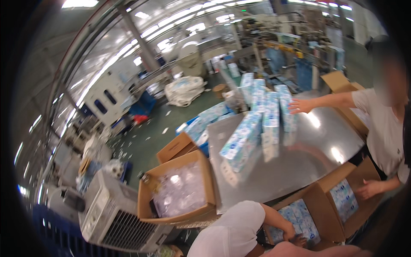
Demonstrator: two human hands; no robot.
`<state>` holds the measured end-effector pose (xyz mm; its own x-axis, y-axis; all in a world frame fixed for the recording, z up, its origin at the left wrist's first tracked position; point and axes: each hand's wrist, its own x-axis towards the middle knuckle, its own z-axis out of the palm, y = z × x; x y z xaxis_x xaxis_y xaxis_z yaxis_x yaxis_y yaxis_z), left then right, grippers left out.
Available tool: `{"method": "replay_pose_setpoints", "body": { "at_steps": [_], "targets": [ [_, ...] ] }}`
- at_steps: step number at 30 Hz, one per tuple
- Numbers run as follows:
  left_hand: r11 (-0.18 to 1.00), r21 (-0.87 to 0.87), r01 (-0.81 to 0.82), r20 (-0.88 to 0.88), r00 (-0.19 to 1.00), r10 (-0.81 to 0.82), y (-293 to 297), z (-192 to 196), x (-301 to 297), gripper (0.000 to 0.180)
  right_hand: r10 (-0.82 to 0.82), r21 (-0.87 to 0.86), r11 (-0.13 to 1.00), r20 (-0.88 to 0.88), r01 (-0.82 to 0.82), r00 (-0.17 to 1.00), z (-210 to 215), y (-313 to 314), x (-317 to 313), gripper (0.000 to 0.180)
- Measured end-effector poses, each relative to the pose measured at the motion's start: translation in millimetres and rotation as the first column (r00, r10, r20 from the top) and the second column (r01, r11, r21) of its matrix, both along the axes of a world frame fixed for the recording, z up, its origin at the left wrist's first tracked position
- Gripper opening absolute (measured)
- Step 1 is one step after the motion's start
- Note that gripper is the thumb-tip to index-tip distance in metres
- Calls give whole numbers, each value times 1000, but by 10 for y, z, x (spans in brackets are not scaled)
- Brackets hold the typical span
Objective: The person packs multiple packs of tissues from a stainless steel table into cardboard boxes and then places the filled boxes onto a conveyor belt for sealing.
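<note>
My left arm, in a white short sleeve, reaches into an open cardboard box (319,205) at the lower right. There my left hand (291,234) lies on blue-and-white printed soft packs (302,212), its fingers partly showing and apart. Of my right arm only a blurred stretch of skin shows along the bottom edge; its fingers cannot be made out. Across the metal table (312,158), a co-worker's outstretched hand (301,106) touches a row of stacked long packs (270,111). Their other hand (370,188) is at a second box flap, beside more packs (343,199).
An open carton (207,182) of clear plastic bags stands left of the table, near a white air cooler (124,227). Behind it, more packs (209,115) fill a blue crate. Another cardboard box (342,83) stands by the co-worker. Machinery (291,51) lines the back.
</note>
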<state>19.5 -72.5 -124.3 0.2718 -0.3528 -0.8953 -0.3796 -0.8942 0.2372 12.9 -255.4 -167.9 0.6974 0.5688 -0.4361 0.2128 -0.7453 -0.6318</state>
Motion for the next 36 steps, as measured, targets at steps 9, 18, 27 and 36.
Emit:
{"method": "replay_pose_setpoints", "body": {
  "at_steps": [9,18,27,36],
  "targets": [
    [237,-859,-455,511,-795,327,2232,1387,-2606,42,-139,400,730,-707,554,694,1165,2282,141,103],
    [-495,-299,-816,159,-555,817,2837,-69,-3999,31,-98,453,717,-688,530,719,1529,2382,309,78],
    [-628,-446,-638,124,-738,663,3029,1022,-3860,36,-71,420,798,-647,432,759,1429,1073,513,45],
    [-792,-590,158,-509,-834,213,3103,1142,-4307,28,-285,365,693,-653,621,702,1231,403,401,36]
  ]
}}
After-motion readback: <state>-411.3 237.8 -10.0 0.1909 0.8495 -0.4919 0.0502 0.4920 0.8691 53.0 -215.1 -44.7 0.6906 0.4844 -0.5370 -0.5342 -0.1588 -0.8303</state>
